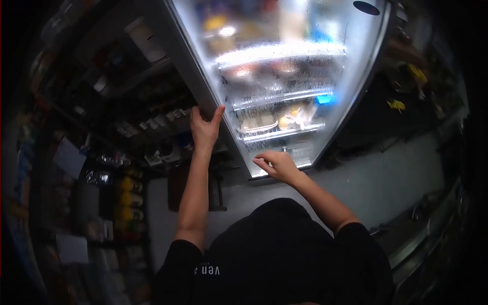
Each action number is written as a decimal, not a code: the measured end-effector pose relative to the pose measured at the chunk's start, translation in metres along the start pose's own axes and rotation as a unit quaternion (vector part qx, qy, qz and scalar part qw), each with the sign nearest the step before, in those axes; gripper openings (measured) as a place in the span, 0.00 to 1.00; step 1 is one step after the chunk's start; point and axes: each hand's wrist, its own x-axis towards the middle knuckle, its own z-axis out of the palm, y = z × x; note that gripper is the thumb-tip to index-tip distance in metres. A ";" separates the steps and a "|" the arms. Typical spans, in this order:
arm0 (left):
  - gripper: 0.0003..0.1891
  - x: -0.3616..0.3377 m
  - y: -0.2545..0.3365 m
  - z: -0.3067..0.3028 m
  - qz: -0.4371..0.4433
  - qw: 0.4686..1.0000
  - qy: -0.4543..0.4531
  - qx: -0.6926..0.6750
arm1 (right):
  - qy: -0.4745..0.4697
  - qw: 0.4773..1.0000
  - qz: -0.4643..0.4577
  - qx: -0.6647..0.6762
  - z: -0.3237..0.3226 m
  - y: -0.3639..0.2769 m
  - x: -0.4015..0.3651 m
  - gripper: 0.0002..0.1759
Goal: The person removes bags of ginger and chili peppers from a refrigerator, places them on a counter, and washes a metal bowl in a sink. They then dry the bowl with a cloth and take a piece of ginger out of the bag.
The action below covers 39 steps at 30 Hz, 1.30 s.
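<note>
In front of me stands a lit display fridge with a fogged glass door [284, 84], beaded with water drops. My left hand [204, 129] grips the door's dark left edge, its thumb on the front of the frame and its fingers curled round the side. Near the lower part of the glass is my right hand [278, 165], its fingers drawn together in a pinch; what they hold, if anything, is too small to make out. Behind the glass, a pale tray [257, 122] and a bagged orange-and-white item [297, 118] sit on a shelf.
Dark shelving [132, 109] with packed goods runs along the left, with yellow-topped containers [130, 198] lower down. To the right is a dark table [406, 109] bearing yellow items. Grey floor [351, 178] lies below the fridge.
</note>
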 end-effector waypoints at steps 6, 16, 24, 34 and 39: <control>0.32 -0.098 0.022 -0.064 0.146 0.980 -0.133 -0.022 | 0.229 0.923 0.308 0.038 0.040 -0.043 -0.081 0.16; 0.10 -0.201 0.021 -0.051 0.260 0.780 -0.491 -0.288 | 0.512 0.661 0.534 0.129 0.067 -0.056 -0.369 0.19; 0.02 -0.251 -0.030 0.037 0.066 0.798 -0.570 -0.185 | 0.765 0.449 0.451 0.099 -0.058 -0.066 -0.408 0.31; 0.14 -0.279 -0.060 0.175 0.077 0.846 -0.482 -0.214 | 0.802 0.497 0.328 0.052 -0.137 -0.019 -0.547 0.26; 0.12 -0.176 -0.118 0.216 -0.074 0.937 -0.295 -0.173 | 0.847 0.386 0.346 0.117 -0.053 0.011 -0.569 0.25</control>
